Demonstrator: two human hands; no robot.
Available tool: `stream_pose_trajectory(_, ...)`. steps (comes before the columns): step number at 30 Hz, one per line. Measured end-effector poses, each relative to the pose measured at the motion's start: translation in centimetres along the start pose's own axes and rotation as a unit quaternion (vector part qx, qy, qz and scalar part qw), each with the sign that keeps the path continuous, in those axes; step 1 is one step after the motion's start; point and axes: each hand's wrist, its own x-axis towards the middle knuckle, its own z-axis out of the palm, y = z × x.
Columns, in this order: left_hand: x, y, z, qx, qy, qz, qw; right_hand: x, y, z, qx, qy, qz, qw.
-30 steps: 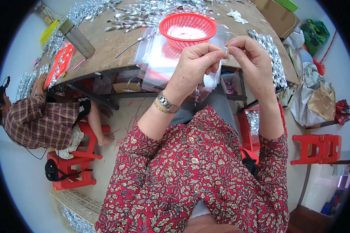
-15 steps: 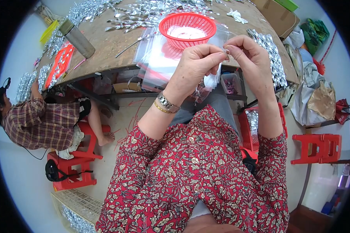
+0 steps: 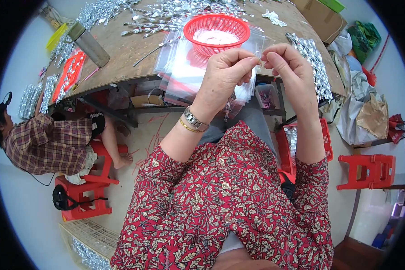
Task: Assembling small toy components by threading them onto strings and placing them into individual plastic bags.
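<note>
Both hands are raised close together over the near table edge, fingertips almost meeting. My left hand (image 3: 228,77), with a watch and a gold bracelet at the wrist, pinches thumb against forefinger; what sits in the pinch is too small to name. Just across from it, my right hand (image 3: 289,67) is also closed in a pinch, its contents not clear. Below my left hand hangs a shiny silver twisted strip (image 3: 230,106), partly hidden. Behind the hands, a red plastic basket (image 3: 217,45) stands on a stack of clear plastic bags (image 3: 171,74).
Silver twisted strips (image 3: 180,17) cover the far table, with another bundle (image 3: 311,67) at the right. A metal flask (image 3: 89,45) stands left. A co-worker in a plaid shirt (image 3: 49,144) sits at the left. Red stools (image 3: 366,172) and a red crate (image 3: 285,146) are on the floor.
My right hand has shifted slightly down, its fingers curling more. A small gap shows between the two hands' fingertips. The basket and bags look unchanged.
</note>
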Motion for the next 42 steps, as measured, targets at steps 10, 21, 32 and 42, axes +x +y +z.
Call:
stream_pose_trajectory(10,-0.3,-0.3,0.4,0.009,0.011,0.011,1.000,-0.1,-0.2,0.5,0.000,-0.007,0.020,1.000)
stream_pose_trajectory(21,-0.4,-0.3,0.5,-0.016,0.006,0.030,0.999,-0.2,0.0,0.6,0.009,0.005,0.021,1.000)
stream_pose_trajectory(32,-0.1,-0.7,0.3,-0.012,0.031,0.044,0.998,-0.9,-0.5,1.7,-0.022,0.070,-0.041,0.996)
stream_pose_trajectory(42,-0.3,-1.0,0.5,-0.008,0.025,0.048,0.998,-1.5,-1.2,2.2,-0.209,0.118,-0.172,0.955)
